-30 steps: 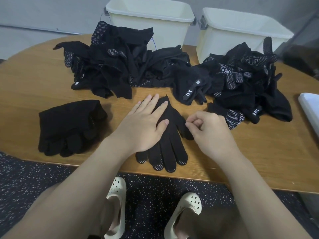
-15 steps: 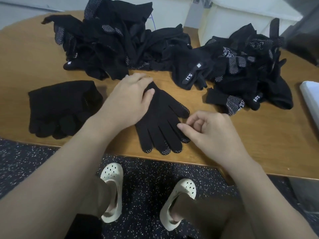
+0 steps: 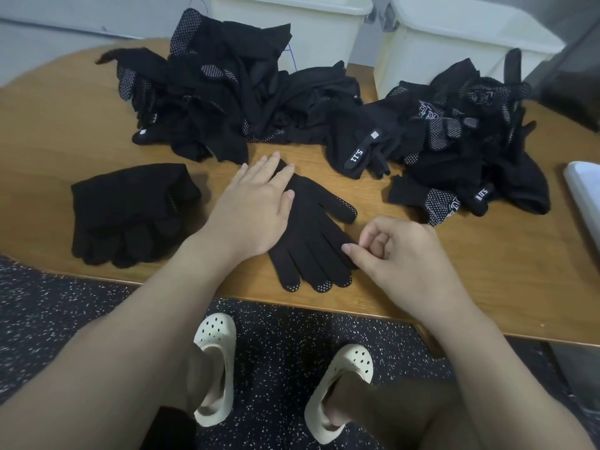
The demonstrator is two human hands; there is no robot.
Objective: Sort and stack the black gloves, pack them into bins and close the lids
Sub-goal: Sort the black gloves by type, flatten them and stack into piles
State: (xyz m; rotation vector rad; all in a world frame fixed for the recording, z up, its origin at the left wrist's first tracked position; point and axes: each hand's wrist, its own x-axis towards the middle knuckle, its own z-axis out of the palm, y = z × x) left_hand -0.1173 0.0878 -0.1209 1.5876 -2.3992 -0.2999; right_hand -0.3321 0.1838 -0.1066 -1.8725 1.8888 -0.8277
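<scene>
A black knit glove [image 3: 316,235] with white grip dots lies flat near the table's front edge, fingers pointing toward me. My left hand [image 3: 256,206] presses flat on its cuff with straight fingers. My right hand [image 3: 389,251] has curled fingers, and its thumb and forefinger pinch the edge of the glove's rightmost finger. A neat stack of black gloves [image 3: 130,212] sits to the left. Two big loose heaps of black gloves lie behind: the left heap [image 3: 224,95] and the right heap [image 3: 454,141].
Two cream plastic bins stand at the back, the left bin [image 3: 321,24] and the right bin [image 3: 454,37], both without lids on. A white lid edge [image 3: 584,196] shows at the far right. The wooden table [image 3: 48,125] ends just before my knees and white clogs.
The glove under my hands has turned so its fingers fan toward the front right. My left hand slid onto the cuff, and my right hand moved down to the glove's fingers.
</scene>
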